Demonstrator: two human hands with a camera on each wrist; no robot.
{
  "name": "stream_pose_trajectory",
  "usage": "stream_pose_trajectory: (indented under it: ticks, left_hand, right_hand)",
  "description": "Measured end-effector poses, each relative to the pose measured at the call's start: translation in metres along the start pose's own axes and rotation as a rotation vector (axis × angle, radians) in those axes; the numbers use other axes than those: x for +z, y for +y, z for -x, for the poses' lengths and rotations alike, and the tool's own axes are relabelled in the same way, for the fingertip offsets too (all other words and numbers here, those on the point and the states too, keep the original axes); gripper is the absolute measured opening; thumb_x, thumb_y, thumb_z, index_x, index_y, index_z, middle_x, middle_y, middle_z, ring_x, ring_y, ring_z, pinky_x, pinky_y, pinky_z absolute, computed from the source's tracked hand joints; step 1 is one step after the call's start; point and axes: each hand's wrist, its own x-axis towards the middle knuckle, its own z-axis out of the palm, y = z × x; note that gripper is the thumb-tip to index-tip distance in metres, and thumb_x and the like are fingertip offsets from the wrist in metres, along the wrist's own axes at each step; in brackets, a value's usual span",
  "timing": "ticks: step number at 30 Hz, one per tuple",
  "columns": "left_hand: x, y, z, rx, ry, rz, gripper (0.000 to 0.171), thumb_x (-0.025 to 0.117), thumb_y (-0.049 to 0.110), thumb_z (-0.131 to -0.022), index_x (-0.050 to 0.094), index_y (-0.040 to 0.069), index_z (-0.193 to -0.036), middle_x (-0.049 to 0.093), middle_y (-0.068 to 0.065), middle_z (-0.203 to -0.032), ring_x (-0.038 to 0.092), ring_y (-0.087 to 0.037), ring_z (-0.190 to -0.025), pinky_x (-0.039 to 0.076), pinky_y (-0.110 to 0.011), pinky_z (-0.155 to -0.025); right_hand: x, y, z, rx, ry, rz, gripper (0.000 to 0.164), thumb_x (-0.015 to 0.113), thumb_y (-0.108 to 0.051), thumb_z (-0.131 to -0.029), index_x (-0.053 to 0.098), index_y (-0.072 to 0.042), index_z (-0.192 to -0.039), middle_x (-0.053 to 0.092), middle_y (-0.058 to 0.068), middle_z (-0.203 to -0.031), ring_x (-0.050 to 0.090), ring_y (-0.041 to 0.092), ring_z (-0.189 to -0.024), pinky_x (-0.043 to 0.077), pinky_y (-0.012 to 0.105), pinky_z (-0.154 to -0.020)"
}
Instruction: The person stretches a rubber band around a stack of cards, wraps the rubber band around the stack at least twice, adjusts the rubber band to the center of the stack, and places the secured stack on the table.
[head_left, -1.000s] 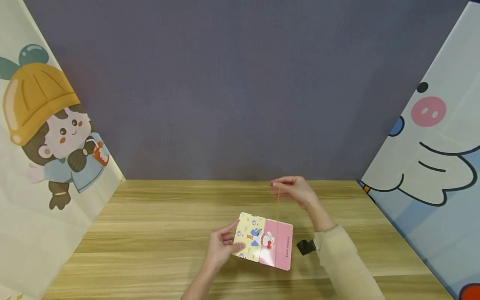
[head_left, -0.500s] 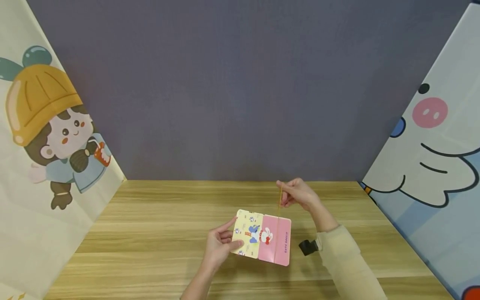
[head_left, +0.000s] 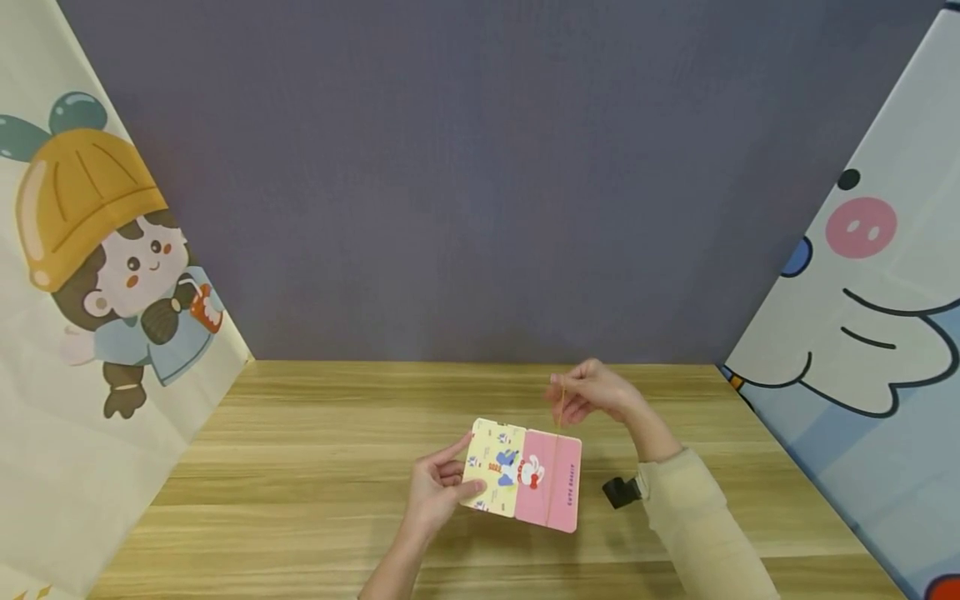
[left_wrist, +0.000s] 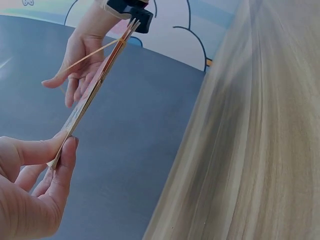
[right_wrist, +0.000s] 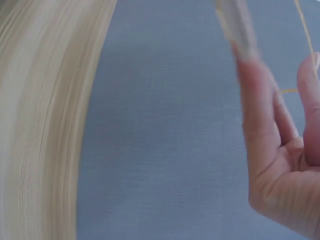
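A small booklet (head_left: pixel 498 479), half yellow and half pink with cartoon animals, is held tilted above the table. My left hand (head_left: pixel 442 492) pinches its yellow end, thumb on the front and fingers behind. Edge-on in the left wrist view, the booklet (left_wrist: pixel 92 95) shows several thin layers fanned slightly at its far end. A thin orange rubber band (head_left: pixel 556 475) runs across the pink half. My right hand (head_left: pixel 596 392) holds part of that band stretched away, beyond the booklet's far edge. In the right wrist view the band (right_wrist: pixel 304 25) passes by my thumb; the other fingertip is blurred.
The wood-grain table (head_left: pixel 315 467) lies under both hands, with a grey panel (head_left: pixel 480 183) behind it. Cartoon-printed panels (head_left: pixel 45 350) stand at left and right. A black camera mount (head_left: pixel 621 492) sticks out from my right wrist by the sleeve.
My right hand has shifted slightly right and down, nearer the booklet, and its fingers have changed position on the band. The booklet has moved slightly left and up in the head view.
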Motion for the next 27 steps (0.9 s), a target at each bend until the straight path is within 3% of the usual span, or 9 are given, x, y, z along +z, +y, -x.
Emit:
stream_pose_trajectory:
  ticks: [3,9,13,16,19,22,25,27]
  left_hand:
    - [0.000,-0.001,0.000,0.002,-0.014,-0.001,0.066,0.064,-0.019,-0.062,0.046,-0.003,-0.123,0.062,-0.027,-0.086,0.062,-0.026,-0.065,0.055,-0.026,-0.058]
    - [0.000,-0.001,0.003,0.008,-0.021,-0.008,0.066,0.064,-0.018,-0.062,0.046,-0.002,-0.123,0.062,-0.026,-0.087,0.062,-0.030,-0.068,0.055,-0.028,-0.059]
    - [-0.002,-0.003,0.003,-0.011,-0.030,0.004,0.066,0.065,-0.018,-0.062,0.046,-0.002,-0.123,0.062,-0.026,-0.088,0.062,-0.027,-0.069,0.055,-0.028,-0.060]
    - [-0.005,-0.006,0.001,-0.014,-0.037,0.009,0.066,0.065,-0.019,-0.062,0.046,-0.003,-0.123,0.062,-0.027,-0.089,0.062,-0.026,-0.069,0.055,-0.028,-0.061]
    - [-0.008,-0.010,-0.004,-0.007,-0.040,0.003,0.065,0.065,-0.019,-0.061,0.046,-0.005,-0.122,0.061,-0.028,-0.090,0.062,-0.026,-0.070,0.055,-0.027,-0.061]
    - [-0.011,-0.012,-0.007,-0.001,-0.036,-0.010,0.065,0.065,-0.020,-0.061,0.046,-0.005,-0.122,0.061,-0.028,-0.091,0.063,-0.025,-0.069,0.055,-0.026,-0.060]
    - [-0.013,-0.015,-0.010,-0.008,-0.031,-0.016,0.065,0.065,-0.021,-0.061,0.046,-0.005,-0.122,0.061,-0.028,-0.089,0.063,-0.022,-0.067,0.055,-0.025,-0.058]
    - [-0.014,-0.017,-0.012,-0.011,-0.036,-0.013,0.065,0.064,-0.021,-0.061,0.046,-0.006,-0.121,0.061,-0.028,-0.086,0.063,-0.020,-0.066,0.055,-0.025,-0.058]
  right_hand:
    - [0.000,-0.002,0.001,-0.027,0.005,-0.032,0.038,0.049,-0.018,-0.092,0.053,0.017,-0.108,0.064,0.024,-0.087,0.064,0.030,-0.074,0.054,0.041,-0.069]
    - [0.003,-0.006,0.002,-0.091,-0.015,-0.113,0.053,0.058,-0.018,-0.086,0.040,0.016,-0.122,0.050,0.029,-0.117,0.054,0.037,-0.099,0.045,0.048,-0.085]
    - [0.004,-0.006,0.003,-0.162,-0.115,-0.183,0.057,0.059,-0.018,-0.086,0.034,0.015,-0.126,0.041,0.028,-0.126,0.046,0.040,-0.109,0.042,0.050,-0.088]
    - [0.003,-0.006,0.004,-0.253,-0.233,-0.258,0.055,0.055,-0.016,-0.088,0.032,0.016,-0.126,0.043,0.023,-0.128,0.043,0.040,-0.112,0.040,0.053,-0.088]
    - [0.002,-0.006,0.004,-0.336,-0.351,-0.343,0.047,0.048,-0.011,-0.092,0.031,0.016,-0.126,0.046,0.018,-0.127,0.042,0.040,-0.114,0.038,0.057,-0.089]
    - [0.003,-0.007,0.005,-0.357,-0.452,-0.412,0.042,0.038,-0.009,-0.095,0.029,0.014,-0.129,0.039,0.021,-0.132,0.045,0.037,-0.112,0.038,0.056,-0.089]
    - [0.004,-0.007,0.006,-0.337,-0.488,-0.430,0.041,0.031,-0.011,-0.097,0.026,0.013,-0.131,0.034,0.024,-0.134,0.057,0.030,-0.099,0.047,0.046,-0.084]
    - [0.005,-0.007,0.007,-0.312,-0.470,-0.412,0.044,0.032,-0.013,-0.098,0.023,0.013,-0.132,0.038,0.023,-0.132,0.062,0.023,-0.083,0.053,0.036,-0.075]
